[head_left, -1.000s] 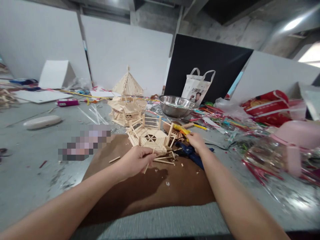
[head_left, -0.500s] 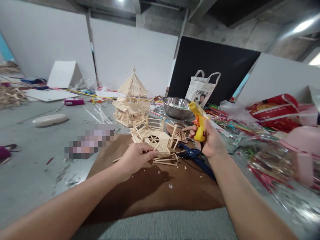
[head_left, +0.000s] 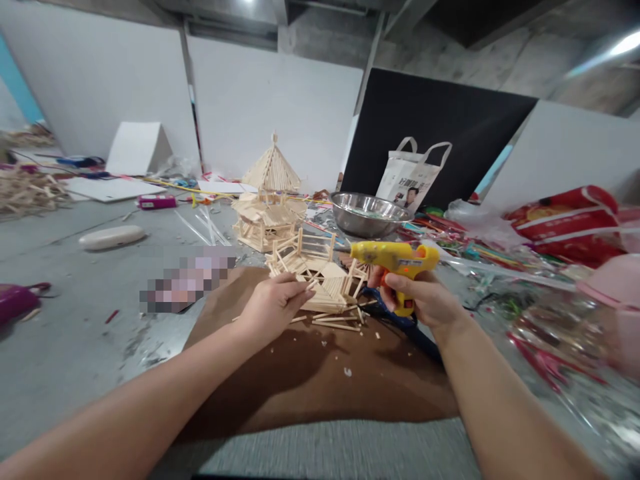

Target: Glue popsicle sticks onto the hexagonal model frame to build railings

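Observation:
My right hand (head_left: 425, 297) grips a yellow glue gun (head_left: 395, 260) by its handle, nozzle pointing left over a low hexagonal model of wooden sticks (head_left: 313, 270). My left hand (head_left: 275, 303) is closed in a pinch on a thin wooden stick (head_left: 309, 283), right at the near side of that model. Loose sticks (head_left: 333, 321) lie on the brown sheet (head_left: 320, 380) under both hands. A taller stick pavilion (head_left: 267, 200) with a pointed roof stands just behind.
A steel bowl (head_left: 367, 213) sits behind the glue gun, a white tote bag (head_left: 413, 173) beyond it. Red and pink packages (head_left: 565, 220) and coloured straws crowd the right. A white oval object (head_left: 111, 237) and a stick pile (head_left: 27, 190) lie at left.
My right hand has lifted the glue gun off the table and turned it from upright to level, nozzle leftward. My left hand has risen slightly with its stick.

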`<state>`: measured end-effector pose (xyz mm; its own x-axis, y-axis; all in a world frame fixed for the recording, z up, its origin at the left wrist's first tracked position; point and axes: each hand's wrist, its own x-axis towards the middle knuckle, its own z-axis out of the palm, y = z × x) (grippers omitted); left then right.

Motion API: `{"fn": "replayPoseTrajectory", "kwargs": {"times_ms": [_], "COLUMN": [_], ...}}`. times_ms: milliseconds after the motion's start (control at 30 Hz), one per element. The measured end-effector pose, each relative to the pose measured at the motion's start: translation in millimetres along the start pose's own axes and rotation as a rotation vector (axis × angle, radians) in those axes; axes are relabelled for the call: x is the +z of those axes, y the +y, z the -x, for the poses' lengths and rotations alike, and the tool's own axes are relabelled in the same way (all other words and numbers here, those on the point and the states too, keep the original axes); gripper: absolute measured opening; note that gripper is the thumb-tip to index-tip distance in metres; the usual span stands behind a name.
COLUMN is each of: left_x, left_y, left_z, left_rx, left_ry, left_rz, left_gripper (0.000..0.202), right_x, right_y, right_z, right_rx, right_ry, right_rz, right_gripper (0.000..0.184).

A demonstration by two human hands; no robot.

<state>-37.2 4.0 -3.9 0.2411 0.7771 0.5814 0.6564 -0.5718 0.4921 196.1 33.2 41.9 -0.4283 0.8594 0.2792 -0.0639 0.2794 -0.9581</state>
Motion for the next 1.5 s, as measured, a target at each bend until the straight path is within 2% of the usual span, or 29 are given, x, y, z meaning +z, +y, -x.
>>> {"fn": "replayPoseTrajectory", "kwargs": {"times_ms": [233,533,967,1500], "left_x": [-2.8,-2.9,-1.5,-1.3], "left_y": [-3.7,-3.8,-5.6,-6.0], "left_z": [-0.6,-0.2,0.3,-0.2], "left_rx": [0.043,0.049,0.060,0.061], "left_ry": [-0.012,-0.034,-0.022,-0.009], "left_rz": [-0.122,-0.111,-0.121,-0.147], "left_gripper": [0.029,0.029,0.027,0.027], "right_x": [-1.1,1.6,-3.4,-3.4], "right_y": [5.3,11.5,19.9,18.9], "right_z": [-1.2,-1.7,-2.6,-2.7], "right_rx": [0.055,0.064,0.070,0.096], "right_ry": [-0.087,-0.055,-0.080,-0.070], "right_rz": [0.052,0.094,0.111,0.141], "right_gripper": [0.019,0.020,0.022,0.025]}}
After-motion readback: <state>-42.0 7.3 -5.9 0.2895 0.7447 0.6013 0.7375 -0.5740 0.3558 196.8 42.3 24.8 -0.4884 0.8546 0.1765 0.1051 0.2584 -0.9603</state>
